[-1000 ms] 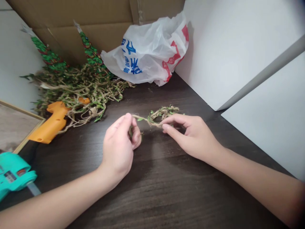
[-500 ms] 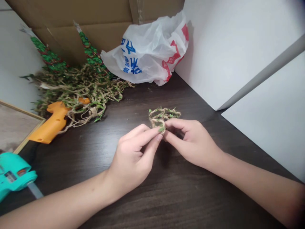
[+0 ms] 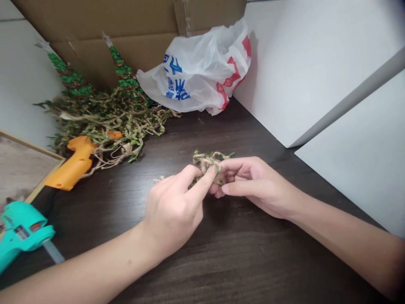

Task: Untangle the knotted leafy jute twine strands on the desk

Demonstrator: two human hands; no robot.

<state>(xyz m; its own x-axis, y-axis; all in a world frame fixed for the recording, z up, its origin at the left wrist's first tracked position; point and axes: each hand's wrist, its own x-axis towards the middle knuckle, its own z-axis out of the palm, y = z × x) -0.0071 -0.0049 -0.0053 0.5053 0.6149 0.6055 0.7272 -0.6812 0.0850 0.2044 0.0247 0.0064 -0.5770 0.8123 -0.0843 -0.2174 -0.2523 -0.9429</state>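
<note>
A small ring of leafy jute twine [image 3: 207,164] is taking shape between the hands, its strands winding into a lumpy little bundle, with a short loose end [image 3: 159,179] poking out to its left. So far only this short length is worked, while a far larger heap of the same twine [image 3: 107,122] is lying up and to the left of the ring. The right grip [image 3: 221,181] is curling almost shut, pinching the ring from below and from the right. The left grip [image 3: 198,179] is partly open, its index finger [image 3: 204,183] pressing down on the ring's near edge, though the fingers are hiding whether the thumb is closing on it too. The ring is hovering just above a dark wood-grain table [image 3: 253,261]. Left of the ring, an orange glue gun [image 3: 74,166] is resting against the heap, and a teal glue gun [image 3: 22,228] is lying further out. Beyond the ring, a white plastic bag with red and blue print [image 3: 196,69] is slumping against a cardboard box [image 3: 95,25], and white boards [image 3: 322,71] are standing to its right.
</note>
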